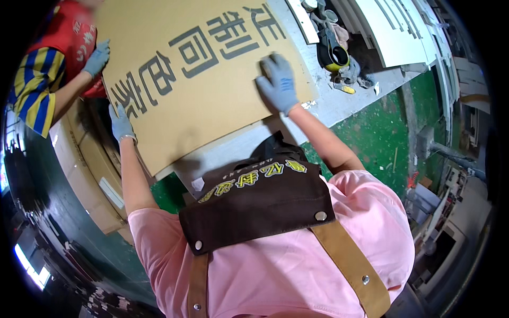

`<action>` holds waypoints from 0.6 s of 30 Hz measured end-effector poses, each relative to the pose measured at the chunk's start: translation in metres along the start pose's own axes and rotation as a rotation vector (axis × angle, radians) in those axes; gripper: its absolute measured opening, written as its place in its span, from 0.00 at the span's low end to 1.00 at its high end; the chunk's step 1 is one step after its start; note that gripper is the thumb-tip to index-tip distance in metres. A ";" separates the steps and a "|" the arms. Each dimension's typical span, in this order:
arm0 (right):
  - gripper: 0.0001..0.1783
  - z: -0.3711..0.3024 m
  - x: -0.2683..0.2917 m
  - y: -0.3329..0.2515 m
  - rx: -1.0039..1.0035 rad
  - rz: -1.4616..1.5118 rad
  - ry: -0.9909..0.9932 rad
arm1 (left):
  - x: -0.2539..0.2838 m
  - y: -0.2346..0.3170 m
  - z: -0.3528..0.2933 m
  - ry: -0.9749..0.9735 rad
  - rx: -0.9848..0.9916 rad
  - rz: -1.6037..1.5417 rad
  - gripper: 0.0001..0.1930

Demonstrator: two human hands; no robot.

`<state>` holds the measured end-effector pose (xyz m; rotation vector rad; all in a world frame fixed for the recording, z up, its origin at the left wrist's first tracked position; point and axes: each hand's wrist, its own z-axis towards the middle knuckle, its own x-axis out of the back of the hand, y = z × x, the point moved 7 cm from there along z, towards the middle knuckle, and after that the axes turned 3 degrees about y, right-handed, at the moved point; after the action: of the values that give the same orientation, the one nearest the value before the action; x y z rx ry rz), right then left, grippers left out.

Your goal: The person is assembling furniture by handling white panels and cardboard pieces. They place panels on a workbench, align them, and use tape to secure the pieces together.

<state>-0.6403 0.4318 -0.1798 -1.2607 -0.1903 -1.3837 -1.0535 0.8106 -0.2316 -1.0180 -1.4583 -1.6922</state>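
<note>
A large brown cardboard sheet [212,114] with dark printed characters lies on a pale work surface in front of me. My left hand [122,126], in a grey-blue glove, grips its left edge near the close corner, the thumb on top and the other fingers partly hidden at the edge. On the sheet's right part rests my right hand [279,85], gloved alike, with its fingers spread and nothing held. Farther up the left edge a co-worker's gloved hand [97,59] touches the sheet.
Right of the sheet, the pale surface [318,69] bears a black-and-yellow tape roll [334,52], a yellow cutter [344,88] and rags. White panels [389,32] are stacked at the far right. Cardboard boxes [85,164] stand on the left; green floor [371,127] shows at right.
</note>
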 end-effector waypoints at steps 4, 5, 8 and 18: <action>0.40 0.033 0.009 0.065 -0.281 -0.175 0.034 | -0.003 0.004 -0.003 0.014 -0.057 -0.085 0.32; 0.41 0.038 0.004 0.071 -0.307 -0.138 0.021 | -0.002 0.006 -0.003 0.043 -0.136 -0.102 0.31; 0.46 0.043 -0.019 0.089 -0.460 -0.084 -0.099 | -0.017 -0.017 0.011 -0.050 -0.009 -0.277 0.32; 0.42 0.046 -0.020 0.075 -0.433 -0.182 -0.082 | -0.024 -0.041 0.022 -0.107 0.122 -0.064 0.31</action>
<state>-0.5622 0.4560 -0.2168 -1.6933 -0.0616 -1.5842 -1.0747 0.8381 -0.2704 -1.0182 -1.6576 -1.5921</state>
